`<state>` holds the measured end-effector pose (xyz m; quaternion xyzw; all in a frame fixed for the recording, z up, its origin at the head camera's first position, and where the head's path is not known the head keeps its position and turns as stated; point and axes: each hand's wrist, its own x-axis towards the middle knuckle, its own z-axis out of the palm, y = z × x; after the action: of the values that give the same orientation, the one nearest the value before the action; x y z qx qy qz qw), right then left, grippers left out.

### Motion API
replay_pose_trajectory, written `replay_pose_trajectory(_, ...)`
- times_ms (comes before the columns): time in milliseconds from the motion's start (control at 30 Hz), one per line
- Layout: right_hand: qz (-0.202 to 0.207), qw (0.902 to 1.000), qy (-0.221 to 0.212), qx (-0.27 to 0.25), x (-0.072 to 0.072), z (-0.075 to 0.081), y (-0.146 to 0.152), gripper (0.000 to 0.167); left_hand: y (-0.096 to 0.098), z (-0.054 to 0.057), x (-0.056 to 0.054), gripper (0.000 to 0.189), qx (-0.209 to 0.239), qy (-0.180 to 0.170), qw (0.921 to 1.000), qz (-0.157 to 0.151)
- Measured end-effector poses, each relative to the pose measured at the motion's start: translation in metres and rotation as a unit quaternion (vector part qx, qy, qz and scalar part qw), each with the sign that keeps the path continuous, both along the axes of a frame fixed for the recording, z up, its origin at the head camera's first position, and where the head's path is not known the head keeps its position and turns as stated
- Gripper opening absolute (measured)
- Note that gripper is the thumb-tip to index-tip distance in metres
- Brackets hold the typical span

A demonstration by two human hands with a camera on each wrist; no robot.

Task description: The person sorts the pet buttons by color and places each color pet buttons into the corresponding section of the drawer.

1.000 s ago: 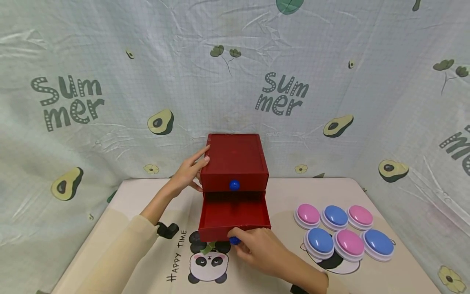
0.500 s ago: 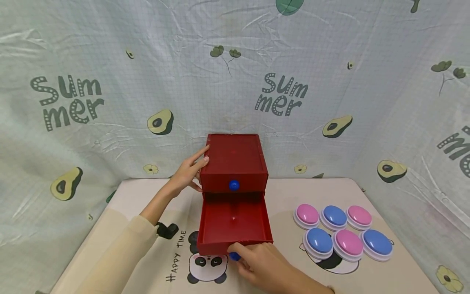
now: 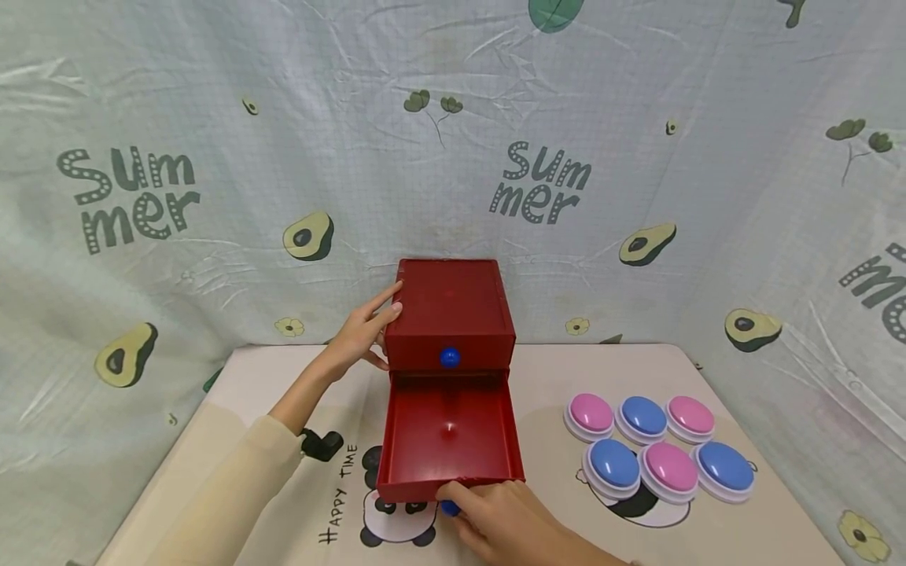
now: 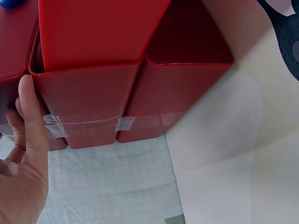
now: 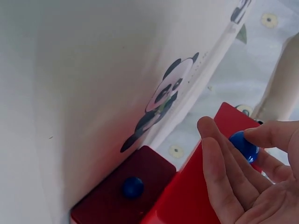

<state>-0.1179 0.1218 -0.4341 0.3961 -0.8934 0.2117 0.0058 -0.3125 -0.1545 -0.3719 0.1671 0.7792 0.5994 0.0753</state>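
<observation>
A red drawer cabinet (image 3: 453,297) stands at the back middle of the table. Its upper drawer is closed, with a blue knob (image 3: 450,358) on the front. Below that, a red drawer (image 3: 453,440) is pulled far out, with nothing lying in it. My right hand (image 3: 515,520) pinches this drawer's blue knob (image 5: 244,146) between thumb and fingers. Against the cabinet's left side rests my left hand (image 3: 356,339), its fingers extended along the wall and top edge. In the left wrist view, clear tape (image 4: 88,123) runs across the cabinet's stacked sections.
Several pink and blue round push buttons (image 3: 644,415) with white rims stand in two rows on the right of the table (image 3: 283,511). A panda print (image 3: 399,525) lies partly under the drawer. A patterned curtain (image 3: 248,173) hangs close behind and at the sides.
The drawer has slid further out toward me, with my right hand gripping its knob throughout. My left hand has stayed against the cabinet.
</observation>
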Motion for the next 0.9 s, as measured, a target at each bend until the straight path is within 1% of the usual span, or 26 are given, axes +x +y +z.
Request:
replay_pose_trajectory(67, 0.001, 1.0, 0.001, 0.0, 0.0, 0.0, 0.0, 0.029, 0.0, 0.0, 0.0, 0.059, 0.0, 0.001, 1.0, 0.001)
replay_pose_trajectory(300, 0.011, 0.9996, 0.027, -0.004, 0.0, 0.0, 0.001, 0.03, 0.0, 0.0, 0.0, 0.059, -0.001, 0.007, 1.0, 0.002)
replay_pose_trajectory(467, 0.002, 1.0, 0.008, -0.004, 0.002, 0.01, 0.003, 0.031, 0.001, -0.001, 0.0, 0.06, -0.003, 0.004, 1.0, 0.002)
replay_pose_trajectory(567, -0.007, 0.9994, -0.03, -0.016, 0.003, 0.022, 0.008, 0.03, 0.001, -0.001, -0.001, 0.06, -0.003, 0.003, 1.0, 0.0)
replay_pose_trajectory(633, -0.013, 0.9989, -0.035, -0.03, 0.003, 0.031, 0.011, 0.028, 0.0, -0.001, -0.001, 0.06, -0.003, 0.003, 1.0, 0.0)
replay_pose_trajectory(700, -0.018, 0.9986, -0.022, -0.045, 0.002, 0.039, 0.014, 0.025, 0.0, -0.001, -0.001, 0.059, -0.001, 0.003, 1.0, 0.002)
replay_pose_trajectory(800, -0.026, 0.9962, 0.034, -0.076, -0.004, 0.047, 0.021, 0.021, 0.0, -0.001, -0.001, 0.059, -0.002, 0.004, 1.0, 0.003)
replay_pose_trajectory(900, -0.042, 0.991, 0.073, -0.104, -0.014, 0.052, 0.033, 0.021, 0.0, -0.001, -0.002, 0.06, -0.003, 0.004, 1.0, 0.001)
